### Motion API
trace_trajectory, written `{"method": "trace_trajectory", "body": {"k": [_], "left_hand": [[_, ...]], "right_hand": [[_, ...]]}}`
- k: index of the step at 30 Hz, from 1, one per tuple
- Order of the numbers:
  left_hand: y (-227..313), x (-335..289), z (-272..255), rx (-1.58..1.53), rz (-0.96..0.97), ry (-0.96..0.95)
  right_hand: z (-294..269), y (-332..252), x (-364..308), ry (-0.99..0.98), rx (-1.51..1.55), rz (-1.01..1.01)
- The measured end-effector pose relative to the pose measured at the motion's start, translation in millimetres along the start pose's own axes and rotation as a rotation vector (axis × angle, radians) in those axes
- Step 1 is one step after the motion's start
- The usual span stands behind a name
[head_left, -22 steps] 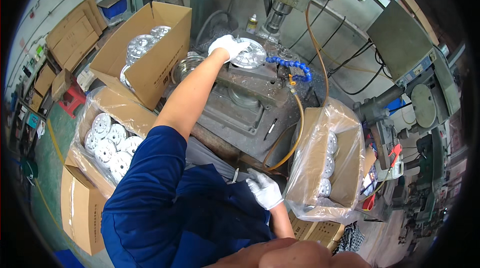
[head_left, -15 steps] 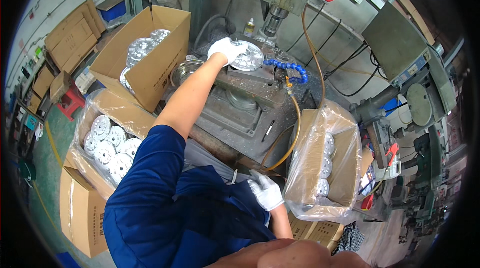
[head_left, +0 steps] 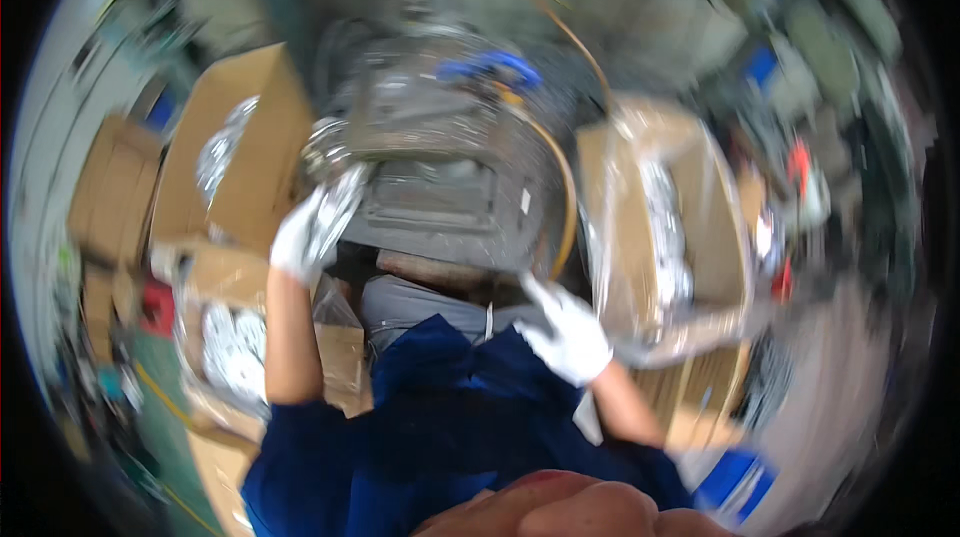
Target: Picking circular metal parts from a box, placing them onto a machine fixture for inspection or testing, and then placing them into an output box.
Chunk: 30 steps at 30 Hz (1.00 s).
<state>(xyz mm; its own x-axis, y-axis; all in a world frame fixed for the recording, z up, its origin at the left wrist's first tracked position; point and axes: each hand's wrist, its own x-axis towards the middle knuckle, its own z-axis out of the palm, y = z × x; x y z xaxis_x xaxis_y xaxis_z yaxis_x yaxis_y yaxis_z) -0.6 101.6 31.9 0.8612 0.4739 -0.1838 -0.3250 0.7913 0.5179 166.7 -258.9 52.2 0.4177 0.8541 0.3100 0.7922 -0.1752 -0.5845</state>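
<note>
My gloved left hand (head_left: 300, 237) is to the left of the machine base, its fingers around a shiny round metal disc (head_left: 342, 205). The disc is seen almost edge-on and blurred. A silver ring-like metal part (head_left: 326, 149) lies just beyond it. My gloved right hand (head_left: 572, 337) hovers before my body near the front edge of the machine, fingers spread and nothing in them. The machine's work fixture (head_left: 405, 102) carries no disc on top.
Open cartons with metal discs stand on the left, one taller carton (head_left: 265, 127) and one lower carton (head_left: 215, 277). On the right is a plastic-lined carton (head_left: 715, 207) with a column of discs. A blue segmented hose (head_left: 490, 67) and an orange-brown tube (head_left: 562, 177) run by the machine.
My left hand has left the fixture with the disc and come back toward the left front. My right hand has spread its fingers. The whole view has shifted and is smeared by motion.
</note>
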Motion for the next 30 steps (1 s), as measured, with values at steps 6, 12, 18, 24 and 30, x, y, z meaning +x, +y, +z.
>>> {"method": "trace_trajectory", "body": {"k": [6,12,18,24,30], "left_hand": [[-119.4,-54.1,27.2,0.098,-0.552,0.154],[-130.9,-40.8,61.2,0.712,-0.478,-0.092],[-105.3,-25.5,42.2,0.779,-0.376,0.074],[-53.7,-47.2,-6.8,0.725,-0.196,0.412],[24.2,-126.0,-61.0,0.731,-0.024,0.733]], "right_hand": [[-11.7,-27.4,49.8,-0.128,0.159,-0.387],[-94.2,19.6,37.8,0.012,0.249,-0.331],[-203.2,194.3,17.6,0.462,0.59,0.616],[-142.4,410.9,19.8,0.356,-0.047,1.268],[-68.7,488.0,43.9,0.786,0.862,1.555]]}}
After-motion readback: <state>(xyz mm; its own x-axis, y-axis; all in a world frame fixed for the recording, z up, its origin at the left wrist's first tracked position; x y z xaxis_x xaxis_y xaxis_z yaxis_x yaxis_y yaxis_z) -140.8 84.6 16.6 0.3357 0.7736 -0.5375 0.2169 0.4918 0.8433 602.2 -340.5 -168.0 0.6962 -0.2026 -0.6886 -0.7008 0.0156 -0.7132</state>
